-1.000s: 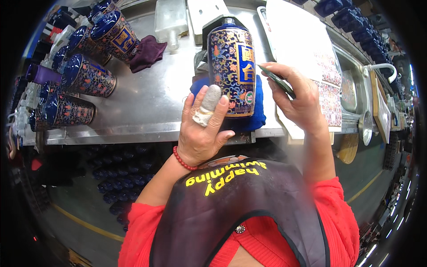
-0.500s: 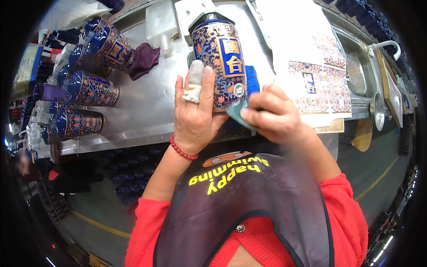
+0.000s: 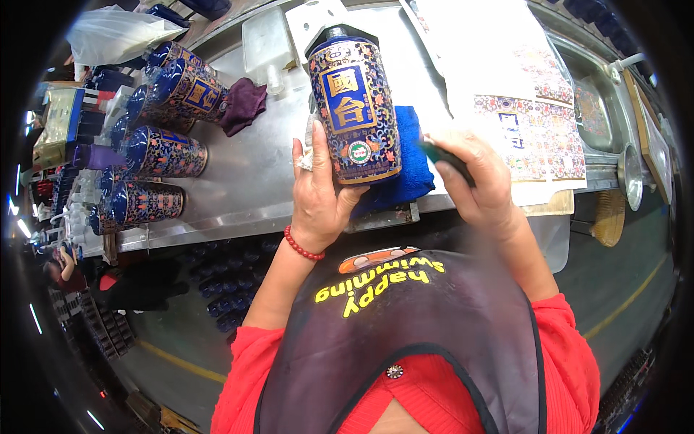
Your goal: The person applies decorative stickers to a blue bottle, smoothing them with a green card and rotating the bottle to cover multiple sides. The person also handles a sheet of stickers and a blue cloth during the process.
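We see bare steel bench (image 3: pixel 246 181) open between the lying bottles (image 3: pixel 155 155) and our held bottle (image 3: pixel 354 108); label sheets (image 3: pixel 520 123) crowd the right side

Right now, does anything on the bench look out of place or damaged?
Nothing looks damaged or spilled. The left hand holds the decorated blue bottle over a blue cloth; several similar bottles lie on their sides at left.

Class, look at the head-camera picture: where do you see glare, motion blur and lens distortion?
Head view: glare washes out the paper sheets at the top; the right hand and the dark tool in it are motion-blurred, while the bottle in the left hand is sharp; the fisheye bends the steel table edge, and the rim goes black.
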`<state>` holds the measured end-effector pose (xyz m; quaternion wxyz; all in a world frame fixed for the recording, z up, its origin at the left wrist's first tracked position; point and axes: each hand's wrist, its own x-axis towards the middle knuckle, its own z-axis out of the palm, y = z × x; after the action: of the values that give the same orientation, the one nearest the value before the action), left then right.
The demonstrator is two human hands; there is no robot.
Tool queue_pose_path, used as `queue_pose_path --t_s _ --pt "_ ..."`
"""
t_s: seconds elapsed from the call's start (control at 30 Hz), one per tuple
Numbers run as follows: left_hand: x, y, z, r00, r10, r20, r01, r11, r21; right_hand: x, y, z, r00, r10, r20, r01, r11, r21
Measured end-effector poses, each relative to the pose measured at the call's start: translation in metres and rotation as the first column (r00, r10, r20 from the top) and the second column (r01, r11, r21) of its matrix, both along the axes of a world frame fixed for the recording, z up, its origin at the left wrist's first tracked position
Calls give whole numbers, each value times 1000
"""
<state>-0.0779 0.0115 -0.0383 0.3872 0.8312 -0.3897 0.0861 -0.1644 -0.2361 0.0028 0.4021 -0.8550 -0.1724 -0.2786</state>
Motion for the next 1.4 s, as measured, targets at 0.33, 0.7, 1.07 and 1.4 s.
queue_pose_path --t_s 0.33,0.7,1.07,1.4 --pt "-33 5 -14 986 59 158 -74 993 91 -13 37 -32 989 -108 -97 64 925 -375" --pt "-36 9 -4 987 61 147 -76 993 94 -19 25 -28 982 -129 -138 93 967 -239" --pt "0 -21 36 962 40 270 -87 982 165 45 22 8 983 -183 13 183 965 -189" --pt "3 -16 37 981 5 194 -46 977 209 65 21 2 977 -127 -174 99 982 -161"
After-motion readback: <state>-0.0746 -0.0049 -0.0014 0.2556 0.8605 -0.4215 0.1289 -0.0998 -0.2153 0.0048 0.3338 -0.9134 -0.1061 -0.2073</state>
